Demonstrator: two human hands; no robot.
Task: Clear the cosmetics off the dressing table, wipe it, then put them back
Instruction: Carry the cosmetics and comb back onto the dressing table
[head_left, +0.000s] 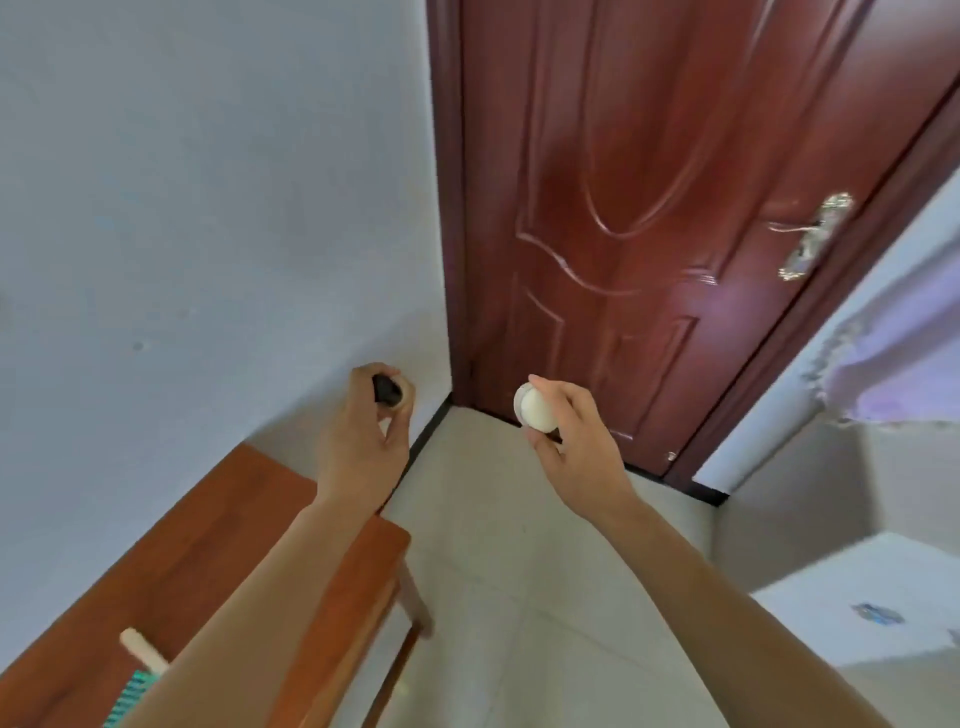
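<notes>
My left hand (363, 441) is raised above the far end of the brown wooden dressing table (171, 561) and grips a small dark, beige-rimmed cosmetic item (390, 392). My right hand (571, 447) is held out over the floor to the right of the table and pinches a small round white jar (537, 411) between thumb and fingers. A brush with a cream handle and teal bristles (136, 670) lies on the table near its front, partly hidden by my left forearm.
A dark red wooden door (649, 208) with a metal lever handle (815, 234) stands straight ahead. A pale wall (208, 208) runs along the table's left. Light tiled floor (519, 545) lies between. A white surface (857, 597) sits at the right.
</notes>
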